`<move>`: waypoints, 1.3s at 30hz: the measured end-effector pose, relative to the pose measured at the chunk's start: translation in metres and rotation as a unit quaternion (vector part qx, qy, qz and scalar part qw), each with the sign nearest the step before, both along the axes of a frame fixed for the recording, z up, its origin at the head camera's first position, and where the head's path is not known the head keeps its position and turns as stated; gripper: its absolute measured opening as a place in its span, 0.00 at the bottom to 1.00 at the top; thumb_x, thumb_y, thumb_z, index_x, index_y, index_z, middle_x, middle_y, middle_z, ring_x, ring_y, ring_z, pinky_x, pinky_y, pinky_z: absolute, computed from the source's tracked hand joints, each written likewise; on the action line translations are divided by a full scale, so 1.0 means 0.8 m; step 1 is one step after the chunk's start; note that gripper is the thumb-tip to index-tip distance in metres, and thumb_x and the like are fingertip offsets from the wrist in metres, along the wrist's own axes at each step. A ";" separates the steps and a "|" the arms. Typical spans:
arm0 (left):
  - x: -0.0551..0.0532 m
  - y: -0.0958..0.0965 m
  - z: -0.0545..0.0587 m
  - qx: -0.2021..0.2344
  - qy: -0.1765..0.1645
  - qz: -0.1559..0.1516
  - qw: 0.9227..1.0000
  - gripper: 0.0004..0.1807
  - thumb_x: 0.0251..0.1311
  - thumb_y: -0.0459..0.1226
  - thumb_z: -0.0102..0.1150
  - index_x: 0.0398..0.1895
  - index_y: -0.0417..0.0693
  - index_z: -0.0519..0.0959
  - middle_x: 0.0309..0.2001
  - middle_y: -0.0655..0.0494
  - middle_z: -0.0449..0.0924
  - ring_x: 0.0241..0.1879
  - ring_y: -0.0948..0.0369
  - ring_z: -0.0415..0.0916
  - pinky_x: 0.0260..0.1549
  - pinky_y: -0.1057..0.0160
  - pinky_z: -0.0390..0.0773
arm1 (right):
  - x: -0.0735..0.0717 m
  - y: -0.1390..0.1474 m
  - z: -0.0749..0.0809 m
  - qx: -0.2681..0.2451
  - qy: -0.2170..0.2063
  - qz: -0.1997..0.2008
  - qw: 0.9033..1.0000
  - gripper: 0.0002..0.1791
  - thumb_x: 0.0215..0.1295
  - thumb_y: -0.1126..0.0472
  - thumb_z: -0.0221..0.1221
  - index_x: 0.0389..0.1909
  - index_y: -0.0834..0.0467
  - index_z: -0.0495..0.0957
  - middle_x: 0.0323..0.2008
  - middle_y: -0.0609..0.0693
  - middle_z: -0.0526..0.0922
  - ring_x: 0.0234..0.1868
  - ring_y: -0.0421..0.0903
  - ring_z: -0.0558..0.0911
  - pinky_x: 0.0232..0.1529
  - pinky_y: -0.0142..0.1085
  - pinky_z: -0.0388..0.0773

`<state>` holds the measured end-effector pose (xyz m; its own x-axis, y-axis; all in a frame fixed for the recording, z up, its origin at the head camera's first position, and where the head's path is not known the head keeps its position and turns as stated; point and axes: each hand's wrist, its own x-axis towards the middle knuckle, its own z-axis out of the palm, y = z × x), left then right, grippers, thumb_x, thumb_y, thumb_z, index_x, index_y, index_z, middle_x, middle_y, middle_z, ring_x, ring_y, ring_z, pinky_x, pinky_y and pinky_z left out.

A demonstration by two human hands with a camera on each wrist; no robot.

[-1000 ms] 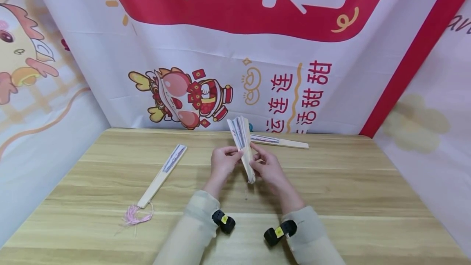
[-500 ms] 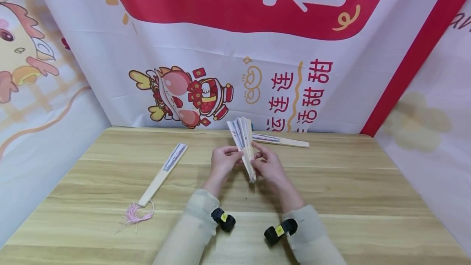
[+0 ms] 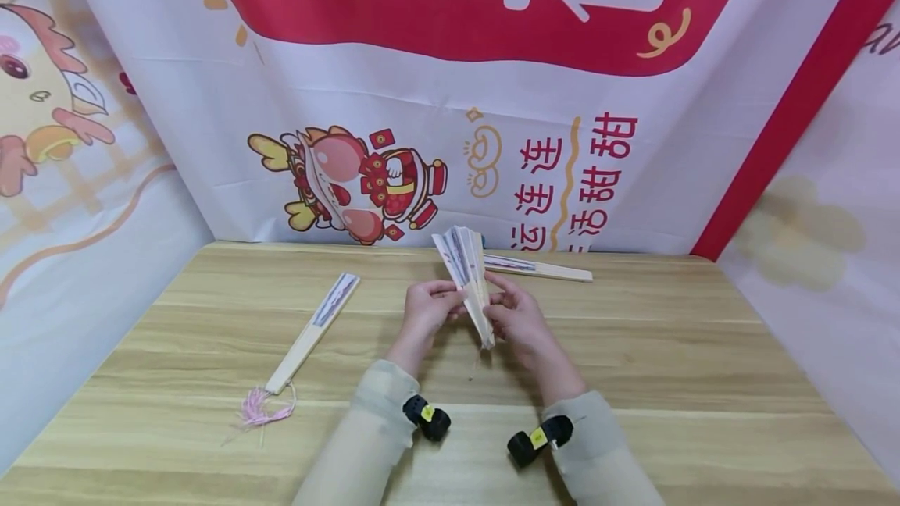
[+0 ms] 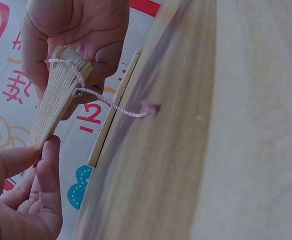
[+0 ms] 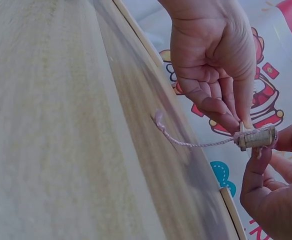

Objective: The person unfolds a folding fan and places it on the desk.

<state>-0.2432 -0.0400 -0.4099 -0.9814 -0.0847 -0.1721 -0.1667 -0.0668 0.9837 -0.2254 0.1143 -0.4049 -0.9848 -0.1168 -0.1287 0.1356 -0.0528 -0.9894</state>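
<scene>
A folding fan (image 3: 466, 276) of pale wooden ribs and printed white leaf stands partly spread between both hands, above the table. My left hand (image 3: 426, 309) pinches its left outer rib between thumb and fingers. On the other side my right hand (image 3: 520, 320) grips the fan's right edge, thumb in front. The left wrist view shows the stacked ribs narrow-side on, with a pink twisted cord (image 4: 113, 106) looped at the pivot end and trailing off it. That same cord hangs away from the fan's end (image 5: 256, 138) in the right wrist view.
On the left of the wooden table (image 3: 668, 381) lies a closed fan (image 3: 309, 338) with a pink tassel (image 3: 263, 408). Another closed fan (image 3: 541, 267) lies at the back edge, partly behind the held one. A printed cloth backdrop (image 3: 450, 84) rises directly behind the table.
The held fan's leaf has spread somewhat wider, and its lower end has shifted slightly right. My right hand has moved a little right; the left hand stays nearly in place.
</scene>
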 end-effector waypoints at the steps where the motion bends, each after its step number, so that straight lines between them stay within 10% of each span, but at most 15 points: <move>1: 0.000 0.000 0.000 0.000 -0.002 -0.001 1.000 0.12 0.58 0.28 0.65 0.45 0.32 0.82 0.35 0.42 0.87 0.21 0.66 0.79 0.23 0.72 0.77 | -0.001 0.000 -0.001 -0.004 -0.003 0.001 1.000 0.38 0.60 0.78 0.53 0.72 0.53 0.65 0.38 0.50 0.76 0.25 0.38 0.71 0.24 0.27 0.68; 39: -0.004 -0.003 -0.003 0.023 -0.008 0.005 1.000 0.12 0.58 0.27 0.65 0.45 0.30 0.81 0.34 0.42 0.88 0.23 0.64 0.82 0.22 0.73 0.78 | -0.004 -0.003 -0.007 -0.025 0.004 -0.074 0.997 0.41 0.57 0.80 0.51 0.73 0.55 0.62 0.40 0.50 0.76 0.28 0.38 0.73 0.26 0.26 0.72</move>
<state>-0.2463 -0.0427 -0.4125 -0.9775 -0.0869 -0.1922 -0.1819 -0.1139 0.9767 -0.2289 0.1117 -0.4103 -0.9928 0.0231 -0.1175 0.1139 -0.1216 -0.9860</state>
